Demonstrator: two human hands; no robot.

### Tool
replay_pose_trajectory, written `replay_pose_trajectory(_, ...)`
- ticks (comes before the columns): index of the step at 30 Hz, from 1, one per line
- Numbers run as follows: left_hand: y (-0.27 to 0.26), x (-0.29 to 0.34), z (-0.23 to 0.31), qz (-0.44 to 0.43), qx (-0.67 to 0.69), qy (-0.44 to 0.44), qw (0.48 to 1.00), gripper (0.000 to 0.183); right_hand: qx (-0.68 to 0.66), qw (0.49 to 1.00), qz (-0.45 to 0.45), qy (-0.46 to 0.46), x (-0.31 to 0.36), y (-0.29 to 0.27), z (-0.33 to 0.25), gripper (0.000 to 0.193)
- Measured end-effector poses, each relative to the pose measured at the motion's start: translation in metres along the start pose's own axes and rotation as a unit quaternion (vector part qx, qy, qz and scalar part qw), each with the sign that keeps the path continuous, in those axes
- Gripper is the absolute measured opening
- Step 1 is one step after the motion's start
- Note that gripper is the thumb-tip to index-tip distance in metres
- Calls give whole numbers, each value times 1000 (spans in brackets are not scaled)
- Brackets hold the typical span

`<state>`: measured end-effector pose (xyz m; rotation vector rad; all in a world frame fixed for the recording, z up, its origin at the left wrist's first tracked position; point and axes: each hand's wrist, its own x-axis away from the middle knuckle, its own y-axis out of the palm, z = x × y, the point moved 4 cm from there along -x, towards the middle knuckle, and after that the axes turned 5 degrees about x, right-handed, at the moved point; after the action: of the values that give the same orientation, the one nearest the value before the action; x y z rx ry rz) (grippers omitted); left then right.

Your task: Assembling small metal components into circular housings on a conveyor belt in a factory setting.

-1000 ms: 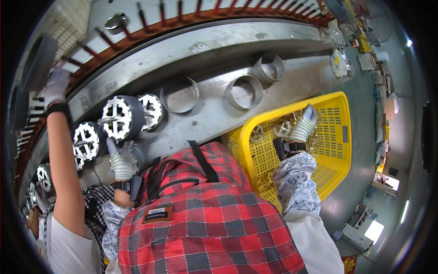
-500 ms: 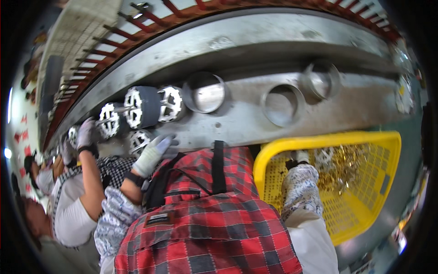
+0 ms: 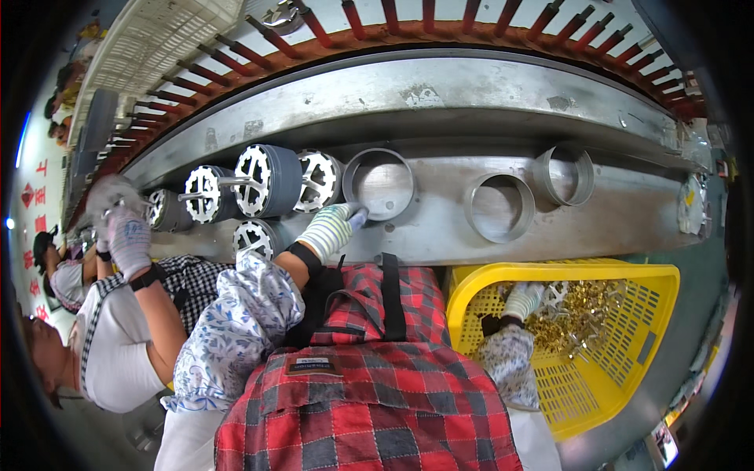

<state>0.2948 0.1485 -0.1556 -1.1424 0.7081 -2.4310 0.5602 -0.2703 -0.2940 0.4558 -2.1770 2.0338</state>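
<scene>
My left hand (image 3: 333,231), in a striped work glove, stretches its fingers toward the lower rim of a hollow metal ring (image 3: 378,184) on the bench. Its fingertips are at or very near that rim, and nothing shows in the hand. My right hand (image 3: 521,301), also gloved, is down inside a yellow plastic basket (image 3: 463,275), at a pile of small gold-coloured metal pieces (image 3: 585,310). A white toothed part (image 3: 554,293) lies beside it; my right fingertips are hard to make out. Left of the ring stand dark cylinders with white toothed end faces (image 3: 265,182).
Two more metal rings (image 3: 499,208) (image 3: 567,176) stand farther right on the steel bench (image 3: 424,235). A raised steel ledge (image 3: 440,86) and a row of red-brown rods (image 3: 428,17) run behind. At left, a co-worker's gloved hand (image 3: 128,239) works close by.
My left hand has moved right, from beside the low cylinder to the metal ring. My right hand stays in the basket and shows more. The view has shifted, and the co-worker's hands have moved.
</scene>
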Motion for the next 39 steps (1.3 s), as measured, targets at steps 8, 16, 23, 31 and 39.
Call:
replay_pose_trajectory(8,-3,29,-37,-118,-143,94,978,37,-620,769,149,-48,108,-245,-98,67)
replay_pose_trajectory(16,-8,73,-69,-130,414,-110,894,55,-165,731,14,-662,186,-174,-314,31)
replay_pose_trajectory(23,42,63,-90,-76,281,-13,957,84,-193,726,31,-659,189,-94,-342,34)
replay_pose_trajectory(31,42,53,-76,-43,239,0,970,74,-237,718,34,-653,191,-71,-346,24)
replay_pose_trajectory(39,43,53,-75,-30,257,21,966,74,-231,709,61,-663,192,-73,-343,26)
